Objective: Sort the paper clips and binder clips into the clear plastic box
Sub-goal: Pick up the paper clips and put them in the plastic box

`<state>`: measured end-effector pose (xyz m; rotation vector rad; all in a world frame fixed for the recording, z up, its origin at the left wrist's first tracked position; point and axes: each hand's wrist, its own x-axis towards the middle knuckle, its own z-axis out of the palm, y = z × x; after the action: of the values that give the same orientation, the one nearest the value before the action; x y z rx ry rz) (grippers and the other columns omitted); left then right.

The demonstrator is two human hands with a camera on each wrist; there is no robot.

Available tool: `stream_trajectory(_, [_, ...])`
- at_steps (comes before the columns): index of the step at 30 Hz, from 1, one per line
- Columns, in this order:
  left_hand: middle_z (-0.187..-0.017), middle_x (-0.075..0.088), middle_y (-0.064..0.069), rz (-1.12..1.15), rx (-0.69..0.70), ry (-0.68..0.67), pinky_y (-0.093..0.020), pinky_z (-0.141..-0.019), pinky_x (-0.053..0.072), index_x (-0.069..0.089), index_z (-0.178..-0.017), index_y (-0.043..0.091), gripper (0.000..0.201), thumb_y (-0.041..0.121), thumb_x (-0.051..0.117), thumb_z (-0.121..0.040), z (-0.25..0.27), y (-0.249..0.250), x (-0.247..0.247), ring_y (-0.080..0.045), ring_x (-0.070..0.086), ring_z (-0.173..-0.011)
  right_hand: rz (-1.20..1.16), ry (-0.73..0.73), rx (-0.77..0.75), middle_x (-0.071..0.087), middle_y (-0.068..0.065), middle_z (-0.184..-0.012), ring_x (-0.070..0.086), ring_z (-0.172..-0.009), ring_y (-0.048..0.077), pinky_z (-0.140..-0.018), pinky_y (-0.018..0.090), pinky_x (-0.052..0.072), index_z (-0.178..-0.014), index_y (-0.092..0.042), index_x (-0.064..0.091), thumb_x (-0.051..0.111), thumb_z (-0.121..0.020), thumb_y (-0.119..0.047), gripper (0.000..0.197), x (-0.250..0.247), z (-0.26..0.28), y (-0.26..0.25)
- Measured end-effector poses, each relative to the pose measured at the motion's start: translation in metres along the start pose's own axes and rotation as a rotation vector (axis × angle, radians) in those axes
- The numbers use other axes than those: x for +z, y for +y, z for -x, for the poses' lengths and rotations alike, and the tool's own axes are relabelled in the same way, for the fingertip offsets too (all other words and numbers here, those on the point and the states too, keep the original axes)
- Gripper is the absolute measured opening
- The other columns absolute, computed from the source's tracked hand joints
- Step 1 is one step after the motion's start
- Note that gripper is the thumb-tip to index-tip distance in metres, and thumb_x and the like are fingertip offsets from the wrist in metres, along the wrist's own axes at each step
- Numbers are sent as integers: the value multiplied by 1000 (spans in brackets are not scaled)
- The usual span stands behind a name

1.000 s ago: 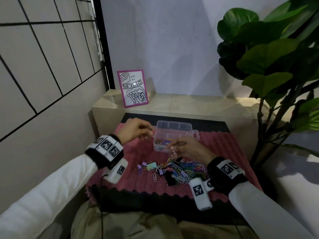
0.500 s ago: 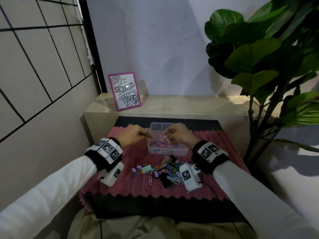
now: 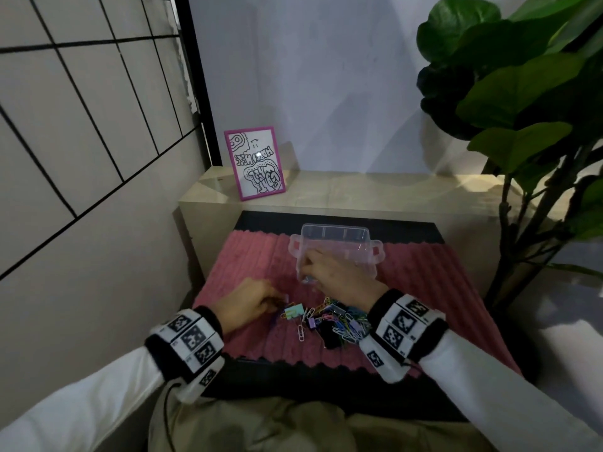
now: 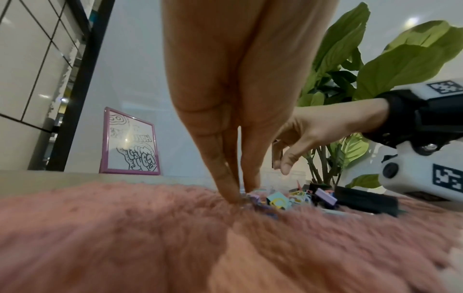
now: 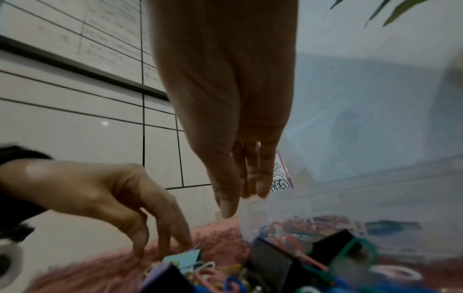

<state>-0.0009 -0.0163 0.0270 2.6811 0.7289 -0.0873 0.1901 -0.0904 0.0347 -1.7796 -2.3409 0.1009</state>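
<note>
Left fingertips (image 4: 231, 190) are down on the mat, thumb and fingers drawn together at the left edge of the clip pile, touching a small lilac clip (image 4: 254, 195); whether they have it pinched I cannot tell. The left hand (image 3: 246, 301) arches low over the pink mat (image 3: 254, 265), wrist toward the person. Over on the other side, the right fingers (image 5: 250, 178) hang straight and close together, pointing down, thumb beside them, and nothing shows between them; the right hand (image 3: 336, 272) hovers at the near left corner of the box (image 3: 346, 238), its knuckles hiding that corner from the head camera. The box is clear plastic with a handle at each end, standing on the mat beyond the pile, and coloured clips show through its wall in the right wrist view. The pile (image 3: 329, 324) lies between the two wrists: paper clips of many colours tangled with black, lilac and mint binder clips, one white paper clip (image 3: 301, 332) lying apart at the near edge. Both wrists wear bands with black-and-white markers. Behind the mat runs a pale ledge (image 3: 375, 190) with a pink-framed drawing (image 3: 254, 163) leaning on the wall, and a big-leaved plant (image 3: 522, 93) stands at the right.
</note>
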Motion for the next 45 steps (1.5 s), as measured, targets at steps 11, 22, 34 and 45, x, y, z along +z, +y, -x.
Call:
stream_trajectory(11, [-115,53,-6,-26,-87,78,-21,-85,36,55,-122,15,39,21,61,-83,-4,1,2,-20,51,-107,-111,-281,110,62,11,-92,50,-79,18,-68,30,41,-92,-3,60,71,-77,-16,22,12,5,-12])
stream_trajectory(22, [-104,62,-5,-31,6,13,-38,-80,49,58,-104,12,25,19,63,-81,-17,18,11,-21,58,-94,-466,-80,279,74,4,-83,59,-63,-6,-63,9,44,-94,-11,71,66,-82,-7,13,0,17,9])
stream_trajectory(34, [-101,66,3,77,-27,50,-17,-76,41,69,-92,16,14,20,67,-79,-16,5,-8,-8,58,-89,-534,-29,331,72,14,-90,55,-47,-13,-47,2,41,-95,-4,68,61,-85,-3,12,-4,16,11])
stream_trajectory(45, [-80,70,1,499,-100,198,-7,-66,43,64,-72,27,15,14,72,-74,6,-7,-32,-2,60,-70,-315,-345,50,72,10,-92,65,-77,11,-69,16,46,-95,-4,70,61,-83,0,16,7,8,-10])
